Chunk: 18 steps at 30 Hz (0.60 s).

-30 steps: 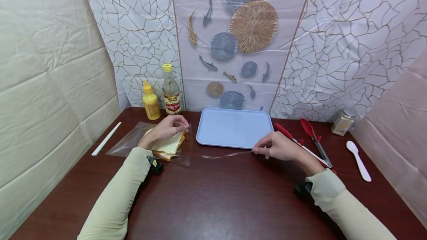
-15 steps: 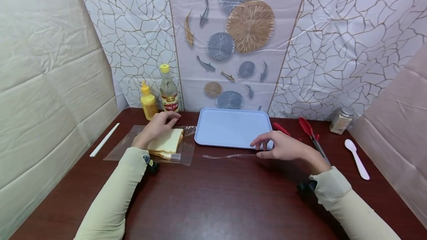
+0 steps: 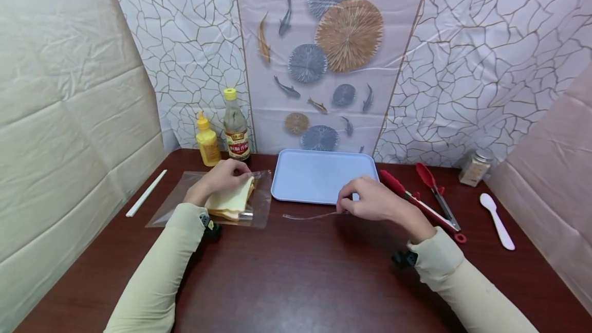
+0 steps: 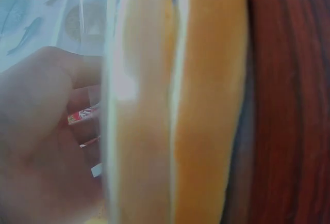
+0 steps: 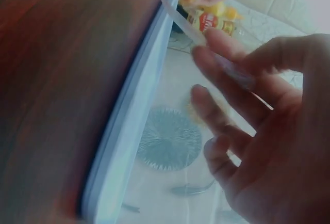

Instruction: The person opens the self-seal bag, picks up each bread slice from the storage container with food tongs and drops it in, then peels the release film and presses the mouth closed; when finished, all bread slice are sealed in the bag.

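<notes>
Slices of bread (image 3: 231, 197) lie stacked in a clear plastic bag (image 3: 261, 209) on the left of the table. My left hand (image 3: 226, 174) is over the far side of the bread, with thumb and fingertips bent together at its edge; I cannot tell whether they pinch the film. Crust edges of the bread (image 4: 206, 100) fill the middle of the left wrist view, close beside the hand. In front of the tray, my right hand (image 3: 367, 198) pinches one end of a thin clear strip (image 3: 305, 218). The strip (image 5: 180, 15) leaves its fingertips in a curve in the right wrist view.
A pale blue tray (image 3: 319, 171) lies at the back middle. Behind the bag stand a yellow squeeze bottle (image 3: 209, 145) and a glass bottle (image 3: 237, 135). Red-tipped tongs (image 3: 439, 197), a white spoon (image 3: 499, 225) and a seasoning jar (image 3: 476, 168) are right; a white stick (image 3: 147, 194) is left.
My left hand has let down the bag's raised edge and moved back over the bread. The right hand loosened on the strip, shifted left and pinches it again.
</notes>
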{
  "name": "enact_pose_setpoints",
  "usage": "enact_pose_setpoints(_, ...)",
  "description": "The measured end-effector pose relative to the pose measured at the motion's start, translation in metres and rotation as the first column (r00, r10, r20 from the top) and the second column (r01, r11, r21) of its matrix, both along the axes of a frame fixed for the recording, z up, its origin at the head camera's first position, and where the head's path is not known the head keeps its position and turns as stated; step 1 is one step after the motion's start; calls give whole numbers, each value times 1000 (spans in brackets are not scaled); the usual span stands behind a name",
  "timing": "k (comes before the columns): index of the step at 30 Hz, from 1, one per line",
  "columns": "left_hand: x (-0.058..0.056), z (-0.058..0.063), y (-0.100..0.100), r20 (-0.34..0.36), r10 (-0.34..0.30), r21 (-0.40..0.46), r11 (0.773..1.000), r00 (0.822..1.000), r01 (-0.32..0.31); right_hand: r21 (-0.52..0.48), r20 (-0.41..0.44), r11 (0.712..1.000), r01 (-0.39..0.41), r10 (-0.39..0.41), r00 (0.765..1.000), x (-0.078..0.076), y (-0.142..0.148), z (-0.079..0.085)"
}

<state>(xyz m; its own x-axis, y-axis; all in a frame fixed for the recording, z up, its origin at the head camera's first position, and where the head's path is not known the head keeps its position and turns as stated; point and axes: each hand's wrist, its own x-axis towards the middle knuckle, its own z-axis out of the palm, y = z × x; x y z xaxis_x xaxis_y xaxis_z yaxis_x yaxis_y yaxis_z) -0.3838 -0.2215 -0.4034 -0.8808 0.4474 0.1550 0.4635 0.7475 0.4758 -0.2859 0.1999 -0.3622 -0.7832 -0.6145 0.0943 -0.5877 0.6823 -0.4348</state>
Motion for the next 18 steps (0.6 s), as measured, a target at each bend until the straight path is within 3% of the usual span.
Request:
enact_pose_setpoints(6,2,7,-2,-12,42,64,997,999,-41,49,25,997,55,-57,998,0,6,-4)
enact_pose_setpoints(13,4,14,-4,-41,81,172,982,996,-73,-37,-98,998,53,-57,994,-5,4,-5)
enact_pose_setpoints(18,3,17,-5,-40,116,262,960,992,-101,-71,-149,993,98,-108,983,-5,5,-6)
